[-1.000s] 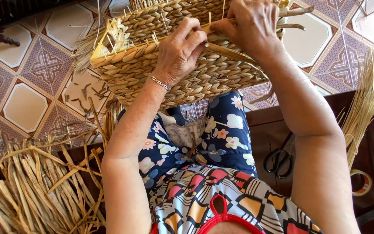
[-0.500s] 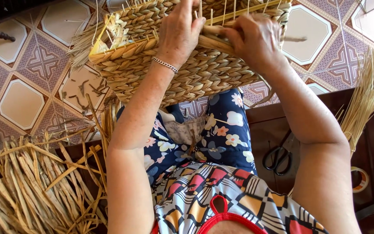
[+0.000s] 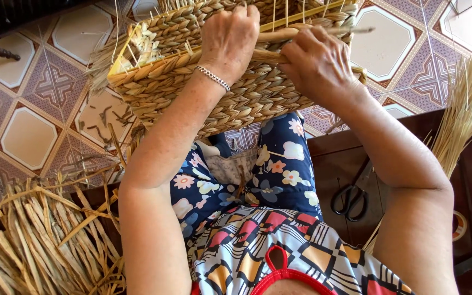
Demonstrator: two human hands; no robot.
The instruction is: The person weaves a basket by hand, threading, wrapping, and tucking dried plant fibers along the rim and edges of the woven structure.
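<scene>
Left hand [image 3: 229, 41] fingers curl closed over the woven basket [image 3: 247, 98] rim. Right hand [image 3: 318, 65] fingers pinch a straw strand [image 3: 296, 34] at that rim.

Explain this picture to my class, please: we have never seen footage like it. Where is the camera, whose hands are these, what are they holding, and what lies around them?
The camera sits on the person's head and looks straight down, so you see their own two arms reaching away from you. There is no machine, only bare hands. The left hand, with a bracelet at the wrist, grips the rim of a half-woven basket that rests on the lap. The right hand pinches a thick straw strand at that rim. On the left lies a pile of loose dried straw. On the right, black scissors lie on a dark wooden bench, beside a bundle of thin stalks. Below is a patterned tile floor.
</scene>
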